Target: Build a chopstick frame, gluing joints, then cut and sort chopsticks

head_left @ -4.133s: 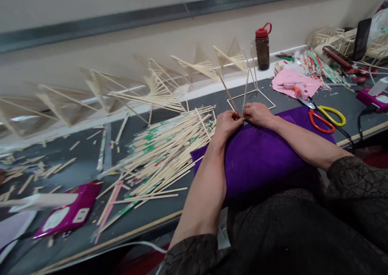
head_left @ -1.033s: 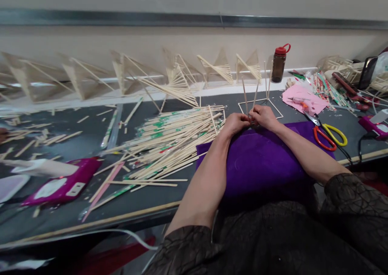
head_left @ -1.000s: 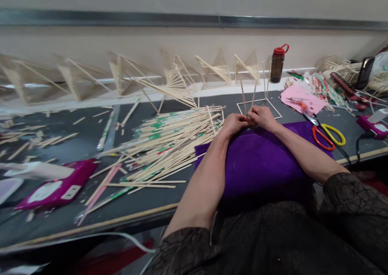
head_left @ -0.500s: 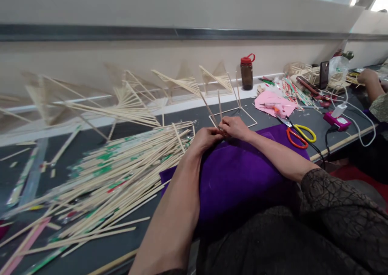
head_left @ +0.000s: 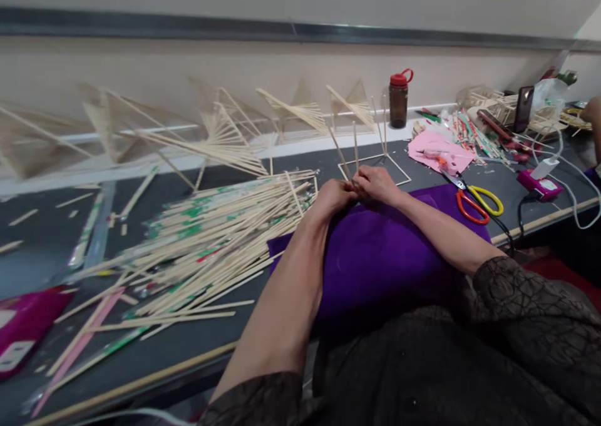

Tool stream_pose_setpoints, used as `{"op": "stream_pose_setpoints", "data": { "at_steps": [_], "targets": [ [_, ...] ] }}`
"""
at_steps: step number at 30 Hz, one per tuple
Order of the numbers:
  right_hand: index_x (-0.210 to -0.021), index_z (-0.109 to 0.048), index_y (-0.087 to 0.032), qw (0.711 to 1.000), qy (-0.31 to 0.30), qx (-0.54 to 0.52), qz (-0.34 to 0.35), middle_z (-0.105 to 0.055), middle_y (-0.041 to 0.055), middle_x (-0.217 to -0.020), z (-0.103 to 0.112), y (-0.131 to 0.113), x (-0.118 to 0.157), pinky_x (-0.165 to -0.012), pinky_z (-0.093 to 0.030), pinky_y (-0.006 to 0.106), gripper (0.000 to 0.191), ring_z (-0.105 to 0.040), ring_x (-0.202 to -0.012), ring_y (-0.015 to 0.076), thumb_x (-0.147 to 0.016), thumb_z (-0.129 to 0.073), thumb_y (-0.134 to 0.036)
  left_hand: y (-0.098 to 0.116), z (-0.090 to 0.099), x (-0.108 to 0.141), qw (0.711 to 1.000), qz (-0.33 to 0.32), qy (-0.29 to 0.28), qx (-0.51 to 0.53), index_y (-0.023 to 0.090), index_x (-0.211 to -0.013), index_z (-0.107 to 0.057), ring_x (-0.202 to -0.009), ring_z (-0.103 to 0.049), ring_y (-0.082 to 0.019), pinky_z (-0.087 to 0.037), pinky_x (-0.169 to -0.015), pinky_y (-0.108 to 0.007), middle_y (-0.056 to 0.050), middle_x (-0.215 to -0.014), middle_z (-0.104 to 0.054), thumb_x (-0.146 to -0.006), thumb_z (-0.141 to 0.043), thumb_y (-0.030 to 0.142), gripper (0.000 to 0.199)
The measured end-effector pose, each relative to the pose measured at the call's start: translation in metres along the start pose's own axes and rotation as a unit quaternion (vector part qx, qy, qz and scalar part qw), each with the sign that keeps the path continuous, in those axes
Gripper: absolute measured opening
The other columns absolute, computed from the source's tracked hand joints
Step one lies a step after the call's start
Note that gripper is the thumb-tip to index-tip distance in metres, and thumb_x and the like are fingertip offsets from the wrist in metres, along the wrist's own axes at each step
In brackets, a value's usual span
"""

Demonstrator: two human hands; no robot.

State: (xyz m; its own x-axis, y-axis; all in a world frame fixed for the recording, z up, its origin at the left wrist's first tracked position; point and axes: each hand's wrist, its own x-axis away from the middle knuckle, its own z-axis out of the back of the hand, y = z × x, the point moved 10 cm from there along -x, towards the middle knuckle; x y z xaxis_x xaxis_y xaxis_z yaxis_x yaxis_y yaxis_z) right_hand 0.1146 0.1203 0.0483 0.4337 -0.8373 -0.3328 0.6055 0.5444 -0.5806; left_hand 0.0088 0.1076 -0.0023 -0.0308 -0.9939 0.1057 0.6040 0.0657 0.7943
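Both hands meet over the near corner of a small frame of thin wooden sticks, whose square base lies on the dark table. My left hand is closed, its fingers pinching low on the frame beside a leaning stick. Pressed close against it, my right hand is also closed at the foot of an upright stick. The fingertips and the joint between them are hidden. Two more sticks stand at the frame's far corner. A purple cloth lies under my forearms.
Many loose wooden sticks cover the table at left. Twisted stick models stand along the wall. Rightward are a red-capped bottle, pink paper with a glue gun, scissors, and a magenta power adapter with cables. Another person's hand shows at far right.
The view has swung left and down, so things appear farther right and higher, and a magenta packet has come in at lower left. Both hands keep their pinch on the frame.
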Motion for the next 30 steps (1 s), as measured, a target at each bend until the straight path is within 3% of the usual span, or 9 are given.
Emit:
{"op": "stream_pose_setpoints", "data": {
  "at_steps": [7,10,15,22,30],
  "targets": [
    [-0.075,-0.068,-0.014,1.000,-0.003,-0.014,-0.013,-0.068,0.0026,-0.073,0.003,0.000,0.003,-0.068,-0.037,0.022,0.025,-0.057,-0.070,0.0131,-0.090,-0.049,-0.020,0.004,0.000,0.007,0.999,-0.009,-0.002,0.047,0.013,-0.070,-0.073,-0.046,-0.041,-0.009,-0.029,-0.048,-0.025,0.002,-0.050,-0.053,-0.062,-0.067,0.021,0.013],
    [-0.071,-0.068,-0.014,0.999,-0.008,-0.026,-0.023,-0.067,0.0016,-0.069,0.004,0.001,0.006,-0.066,-0.037,0.022,0.028,-0.058,-0.068,0.0125,-0.089,-0.048,-0.021,0.003,-0.001,0.012,0.995,0.000,-0.026,0.099,0.012,-0.076,-0.075,-0.047,-0.041,-0.009,-0.031,-0.049,-0.024,0.002,-0.051,-0.052,-0.066,-0.068,0.021,0.015],
    [-0.067,-0.065,-0.014,0.999,0.001,-0.019,-0.027,-0.063,0.0002,-0.065,0.007,0.005,0.006,-0.062,-0.035,0.022,0.030,-0.054,-0.063,0.0115,-0.090,-0.048,-0.024,-0.002,0.002,0.012,0.987,0.025,-0.019,0.157,0.013,-0.088,-0.076,-0.052,-0.049,-0.010,-0.037,-0.053,-0.023,0.000,-0.057,-0.058,-0.067,-0.066,0.015,0.024],
    [-0.066,-0.064,-0.015,0.999,-0.002,-0.023,-0.023,-0.062,-0.0009,-0.063,0.004,0.006,0.006,-0.061,-0.034,0.021,0.029,-0.053,-0.062,0.0107,-0.089,-0.049,-0.022,0.000,0.000,0.012,0.995,0.004,-0.024,0.094,0.013,-0.072,-0.072,-0.047,-0.043,-0.009,-0.031,-0.049,-0.026,0.001,-0.053,-0.053,-0.064,-0.067,0.018,0.010],
    [-0.064,-0.063,-0.016,1.000,0.004,-0.021,-0.014,-0.064,-0.0004,-0.066,0.004,0.004,0.005,-0.063,-0.034,0.022,0.029,-0.054,-0.065,0.0113,-0.088,-0.049,-0.022,0.004,0.001,0.009,1.000,-0.011,-0.008,0.027,0.014,-0.069,-0.070,-0.045,-0.044,-0.010,-0.032,-0.048,-0.026,0.000,-0.052,-0.054,-0.064,-0.064,0.019,0.010]
  ]
}}
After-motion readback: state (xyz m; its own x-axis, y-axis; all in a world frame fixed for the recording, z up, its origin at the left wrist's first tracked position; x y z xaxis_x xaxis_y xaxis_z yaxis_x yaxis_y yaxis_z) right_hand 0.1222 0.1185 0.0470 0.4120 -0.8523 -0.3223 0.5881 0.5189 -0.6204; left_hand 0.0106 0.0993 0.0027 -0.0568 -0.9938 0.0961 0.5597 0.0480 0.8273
